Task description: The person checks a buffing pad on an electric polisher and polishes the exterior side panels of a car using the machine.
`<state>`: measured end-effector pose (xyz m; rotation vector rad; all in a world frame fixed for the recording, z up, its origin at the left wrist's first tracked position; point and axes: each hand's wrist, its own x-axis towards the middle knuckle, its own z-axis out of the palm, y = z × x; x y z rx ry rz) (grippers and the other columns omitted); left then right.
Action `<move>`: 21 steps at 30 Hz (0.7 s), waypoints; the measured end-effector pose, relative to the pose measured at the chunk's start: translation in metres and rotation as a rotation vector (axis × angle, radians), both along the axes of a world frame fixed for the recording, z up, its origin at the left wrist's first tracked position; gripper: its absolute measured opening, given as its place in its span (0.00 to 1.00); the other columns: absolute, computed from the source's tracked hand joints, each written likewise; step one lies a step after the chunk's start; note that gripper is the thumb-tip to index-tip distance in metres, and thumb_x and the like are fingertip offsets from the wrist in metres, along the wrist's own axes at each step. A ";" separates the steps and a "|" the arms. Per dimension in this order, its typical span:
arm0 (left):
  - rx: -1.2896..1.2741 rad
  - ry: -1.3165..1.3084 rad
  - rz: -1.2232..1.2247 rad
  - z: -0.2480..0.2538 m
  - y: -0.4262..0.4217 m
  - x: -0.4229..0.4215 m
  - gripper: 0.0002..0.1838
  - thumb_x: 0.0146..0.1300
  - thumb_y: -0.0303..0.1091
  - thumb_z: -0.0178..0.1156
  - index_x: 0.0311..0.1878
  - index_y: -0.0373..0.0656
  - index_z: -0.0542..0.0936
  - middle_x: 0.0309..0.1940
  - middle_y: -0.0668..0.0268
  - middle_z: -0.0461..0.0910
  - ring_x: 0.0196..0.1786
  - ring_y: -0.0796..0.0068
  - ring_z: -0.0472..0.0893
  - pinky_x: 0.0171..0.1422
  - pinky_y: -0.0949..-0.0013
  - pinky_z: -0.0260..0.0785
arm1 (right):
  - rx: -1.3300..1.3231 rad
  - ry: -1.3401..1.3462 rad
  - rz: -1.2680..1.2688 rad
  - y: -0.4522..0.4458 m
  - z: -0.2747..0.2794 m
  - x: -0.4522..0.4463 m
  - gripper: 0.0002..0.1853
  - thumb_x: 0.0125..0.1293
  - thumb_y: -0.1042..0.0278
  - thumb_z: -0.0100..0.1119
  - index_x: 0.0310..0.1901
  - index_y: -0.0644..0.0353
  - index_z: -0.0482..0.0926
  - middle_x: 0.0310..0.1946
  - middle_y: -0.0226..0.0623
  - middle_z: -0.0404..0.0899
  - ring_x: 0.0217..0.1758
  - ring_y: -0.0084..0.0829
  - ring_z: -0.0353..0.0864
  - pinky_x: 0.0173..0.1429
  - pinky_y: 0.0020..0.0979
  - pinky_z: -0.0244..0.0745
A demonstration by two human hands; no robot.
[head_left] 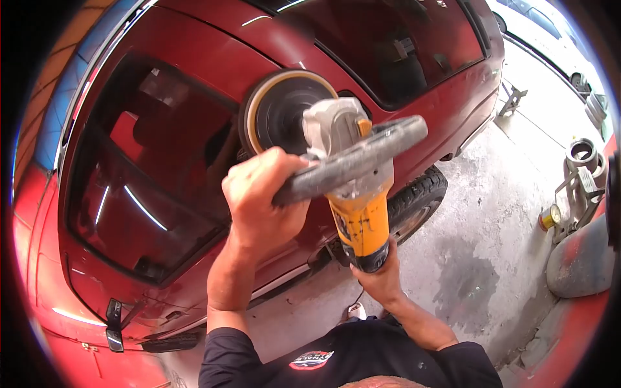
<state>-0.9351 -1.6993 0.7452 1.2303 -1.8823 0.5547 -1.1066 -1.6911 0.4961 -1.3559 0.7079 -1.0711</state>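
Note:
A yellow and grey rotary polisher (361, 226) is held up against a dark red car (200, 58). Its round pad (279, 113), dark with a pale yellow rim, lies at the body panel between two side windows; whether it is spinning cannot be told. My left hand (266, 194) is closed around one end of the black loop handle (362, 152). At the tool's rear end, my right hand (381, 278) wraps around the body from below, its fingers partly hidden. The cord hangs down behind it.
A side mirror (114, 326) sticks out at the lower left. Below the car's flank is a rear tire (417, 200). Stacked tires (582, 154), a small yellow can (550, 217) and a grey bumper-like part (582, 258) stand at the right. Farther off is a white car (540, 29).

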 end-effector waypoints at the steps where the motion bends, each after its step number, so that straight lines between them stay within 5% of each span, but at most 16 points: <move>1: -0.014 -0.023 0.019 0.006 -0.003 0.002 0.10 0.46 0.20 0.71 0.33 0.40 0.82 0.24 0.58 0.80 0.27 0.56 0.85 0.32 0.65 0.75 | -0.018 0.000 -0.002 -0.008 0.007 0.002 0.45 0.51 0.79 0.79 0.69 0.61 0.61 0.61 0.43 0.76 0.67 0.34 0.77 0.70 0.37 0.72; 5: -0.177 -0.007 0.249 0.047 -0.008 0.004 0.12 0.49 0.25 0.77 0.34 0.40 0.82 0.23 0.65 0.77 0.25 0.78 0.75 0.31 0.70 0.67 | 0.037 -0.146 0.043 -0.033 0.053 0.018 0.44 0.54 0.80 0.77 0.70 0.59 0.61 0.60 0.43 0.78 0.67 0.32 0.77 0.71 0.37 0.72; 7: -0.263 0.093 0.239 0.065 -0.017 0.018 0.11 0.59 0.29 0.79 0.36 0.39 0.84 0.23 0.74 0.78 0.25 0.85 0.73 0.29 0.74 0.64 | -0.125 -0.150 -0.013 -0.046 0.074 0.027 0.45 0.56 0.78 0.72 0.74 0.54 0.60 0.52 0.55 0.85 0.62 0.50 0.86 0.60 0.38 0.80; 10: -0.239 0.318 0.191 0.081 -0.021 0.019 0.12 0.61 0.35 0.79 0.35 0.40 0.84 0.22 0.75 0.78 0.21 0.89 0.69 0.25 0.80 0.58 | -0.089 -0.114 0.066 -0.061 0.096 0.028 0.45 0.57 0.78 0.71 0.74 0.54 0.59 0.48 0.55 0.85 0.58 0.55 0.86 0.57 0.40 0.81; 13: -0.212 0.276 0.219 0.072 -0.021 0.014 0.13 0.61 0.36 0.80 0.35 0.41 0.84 0.22 0.76 0.76 0.23 0.90 0.68 0.26 0.79 0.58 | -0.035 -0.133 0.081 -0.062 0.093 0.013 0.43 0.55 0.77 0.74 0.72 0.57 0.62 0.54 0.50 0.84 0.63 0.41 0.85 0.65 0.36 0.77; 16: -0.205 0.139 0.258 0.040 -0.026 -0.004 0.13 0.59 0.30 0.79 0.33 0.41 0.80 0.22 0.77 0.72 0.27 0.88 0.67 0.30 0.77 0.60 | -0.116 -0.080 0.005 -0.060 0.062 -0.008 0.45 0.54 0.80 0.71 0.74 0.57 0.61 0.48 0.52 0.87 0.60 0.43 0.88 0.60 0.36 0.80; 20: -0.067 0.058 0.181 0.002 -0.031 -0.034 0.14 0.50 0.26 0.79 0.34 0.40 0.79 0.21 0.61 0.69 0.22 0.70 0.70 0.30 0.71 0.63 | -0.002 -0.036 0.027 -0.058 0.020 -0.039 0.44 0.53 0.82 0.74 0.71 0.57 0.62 0.60 0.47 0.82 0.66 0.33 0.82 0.70 0.36 0.76; 21: -0.070 0.061 0.188 0.001 -0.032 -0.034 0.14 0.50 0.26 0.79 0.34 0.40 0.79 0.21 0.61 0.69 0.22 0.70 0.70 0.30 0.71 0.63 | -0.021 -0.001 0.041 -0.060 0.005 -0.045 0.45 0.54 0.82 0.73 0.73 0.56 0.59 0.66 0.51 0.79 0.71 0.38 0.79 0.75 0.37 0.71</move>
